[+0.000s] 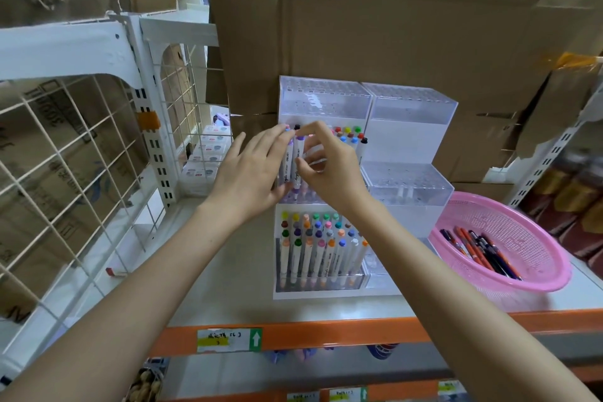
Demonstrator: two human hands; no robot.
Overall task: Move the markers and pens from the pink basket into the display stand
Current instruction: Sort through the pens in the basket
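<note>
R hand point(329, 170) fingers pinched on marker point(297, 148), display stand point(326, 101) mid tier. L hand point(248, 170) fingers straight, touching it. Pens point(479, 248) in pink basket point(554, 284), shelf point(326, 307) right edge. Judged light, stiff, slick; grip mid-barrel.

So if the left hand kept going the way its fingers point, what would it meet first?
The left hand would meet the white markers right at its fingertips, then likely the display stand.

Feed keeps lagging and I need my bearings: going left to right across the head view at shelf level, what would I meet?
From the left: white wire rack → stacked small boxes → left hand → marker pinched by the right hand → right clear stand section → pink basket holding pens.
</note>
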